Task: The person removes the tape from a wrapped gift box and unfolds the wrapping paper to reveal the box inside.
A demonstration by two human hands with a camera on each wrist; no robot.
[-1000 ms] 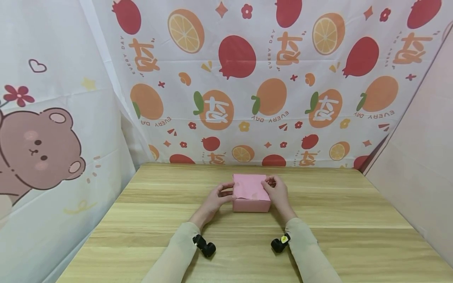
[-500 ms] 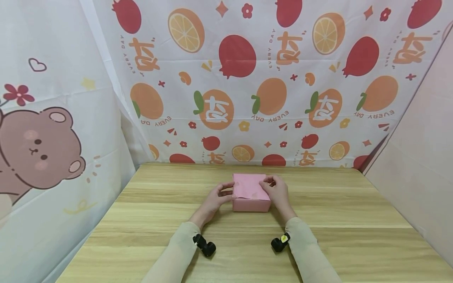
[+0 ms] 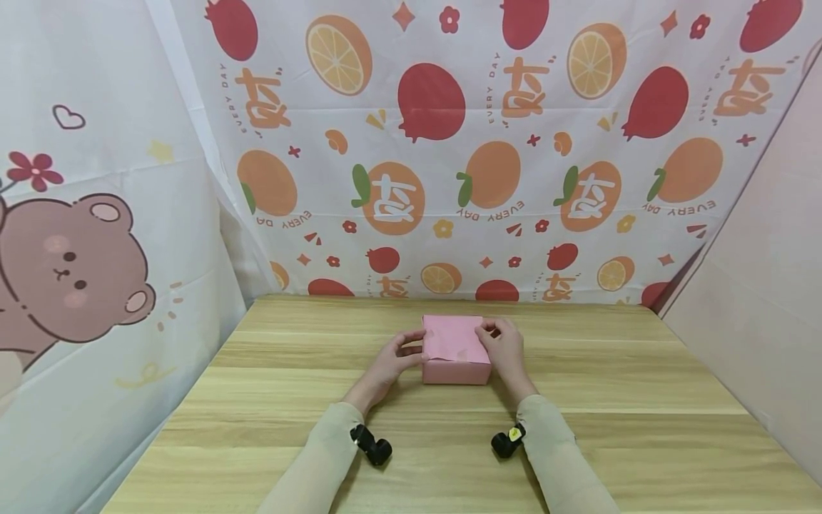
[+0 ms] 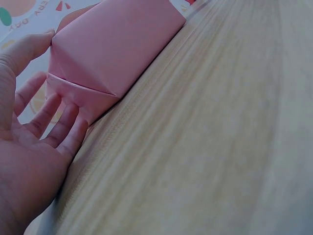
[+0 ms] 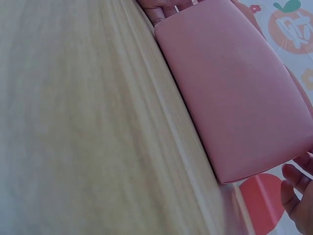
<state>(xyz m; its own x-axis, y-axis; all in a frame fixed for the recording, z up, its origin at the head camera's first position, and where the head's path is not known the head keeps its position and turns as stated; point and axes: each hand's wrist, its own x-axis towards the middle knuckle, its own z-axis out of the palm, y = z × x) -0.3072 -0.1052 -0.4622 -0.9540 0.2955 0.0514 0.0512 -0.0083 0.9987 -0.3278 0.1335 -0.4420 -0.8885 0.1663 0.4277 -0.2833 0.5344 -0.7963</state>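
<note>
A pink box (image 3: 457,339) with a folded-paper look stands on the wooden table, its lid lying flat on top. From the left, my left hand (image 3: 388,363) touches the box's side with spread fingers (image 4: 61,122), the thumb up at the top edge. Folded flaps with a slit between them show on that side in the left wrist view. At the lid's right edge my right hand (image 3: 504,350) pinches with thumb and index finger, the other fingers curled. In the right wrist view only the bent fingers (image 5: 296,183) show beside the box's lower corner.
A wooden table (image 3: 308,442) runs under both arms, its back edge against a fruit-print curtain (image 3: 539,178). A bear-print curtain (image 3: 70,271) hangs along the left and a pale one (image 3: 758,285) along the right. Small black cameras (image 3: 371,446) sit on the wrists.
My right hand's fingertips slid slightly left over the lid, then back right to its edge. The left hand and the box have stayed in place.
</note>
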